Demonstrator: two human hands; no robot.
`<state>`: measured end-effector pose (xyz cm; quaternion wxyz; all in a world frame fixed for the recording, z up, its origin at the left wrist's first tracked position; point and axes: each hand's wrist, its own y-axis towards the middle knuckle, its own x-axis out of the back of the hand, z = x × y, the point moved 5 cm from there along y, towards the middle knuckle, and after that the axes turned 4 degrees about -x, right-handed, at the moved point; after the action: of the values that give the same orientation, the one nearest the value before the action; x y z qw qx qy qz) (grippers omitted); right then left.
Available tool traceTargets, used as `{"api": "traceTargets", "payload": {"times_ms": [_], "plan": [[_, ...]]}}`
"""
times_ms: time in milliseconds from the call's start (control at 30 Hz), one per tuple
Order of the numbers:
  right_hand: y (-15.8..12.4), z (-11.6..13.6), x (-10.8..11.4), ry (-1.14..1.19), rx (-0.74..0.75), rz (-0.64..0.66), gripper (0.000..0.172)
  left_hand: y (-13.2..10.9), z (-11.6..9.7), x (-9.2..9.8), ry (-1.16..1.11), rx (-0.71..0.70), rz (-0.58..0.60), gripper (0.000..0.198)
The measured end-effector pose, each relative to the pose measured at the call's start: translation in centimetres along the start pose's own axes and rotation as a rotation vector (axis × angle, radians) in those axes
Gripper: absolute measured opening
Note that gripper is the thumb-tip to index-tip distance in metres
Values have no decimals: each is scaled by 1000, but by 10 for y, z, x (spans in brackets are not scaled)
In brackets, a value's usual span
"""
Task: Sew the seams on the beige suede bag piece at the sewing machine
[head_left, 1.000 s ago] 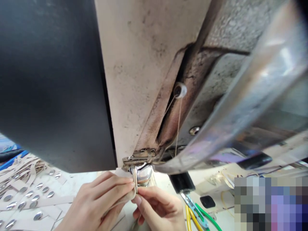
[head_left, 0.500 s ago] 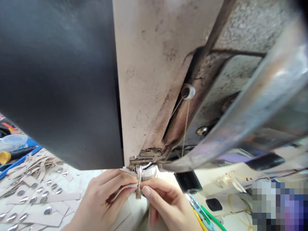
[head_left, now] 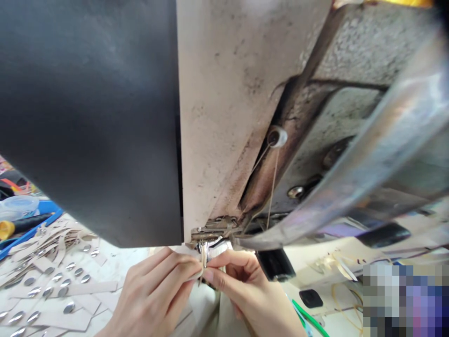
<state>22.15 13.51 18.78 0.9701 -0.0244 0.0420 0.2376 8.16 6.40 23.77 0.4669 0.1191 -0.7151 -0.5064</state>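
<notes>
My left hand (head_left: 154, 295) and my right hand (head_left: 245, 290) meet fingertip to fingertip just below the sewing machine's presser foot (head_left: 212, 229). Both pinch a narrow beige strap piece (head_left: 202, 267), which stands on edge between the fingertips. A beige thread (head_left: 271, 187) runs down from a white guide (head_left: 277, 137) on the machine head toward the foot. The needle area is largely hidden behind the fingers and the metal parts.
The grimy beige machine head (head_left: 228, 93) and a dark panel (head_left: 87, 117) fill the upper view. Several beige strap pieces with silver studs (head_left: 52, 290) lie at left. A green-handled tool (head_left: 308, 318) lies at right, a blue tray (head_left: 31, 224) at far left.
Both hands have stayed under the presser foot. The right hand's fingers have curled up closer to the foot, and the strap's free end no longer hangs below the fingertips. The view shifted slightly.
</notes>
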Motion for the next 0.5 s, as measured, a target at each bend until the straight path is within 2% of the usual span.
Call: {"api": "traceTargets", "payload": {"times_ms": [133,233,300,433,500], "plan": [[-8,18,3,-161,329,-167,1,-9,5,-5,-23,88,44,19],[-14,20,0,-313,560,-169,23,-15,7,-8,-50,129,68,19],[-17,20,-2,-379,693,-159,31,-17,8,-8,-78,177,74,17],[-25,25,-7,-573,909,-225,30,-18,10,-8,-103,227,99,14],[-28,26,-11,-689,958,-244,29,-15,11,-8,-104,223,109,14]]}}
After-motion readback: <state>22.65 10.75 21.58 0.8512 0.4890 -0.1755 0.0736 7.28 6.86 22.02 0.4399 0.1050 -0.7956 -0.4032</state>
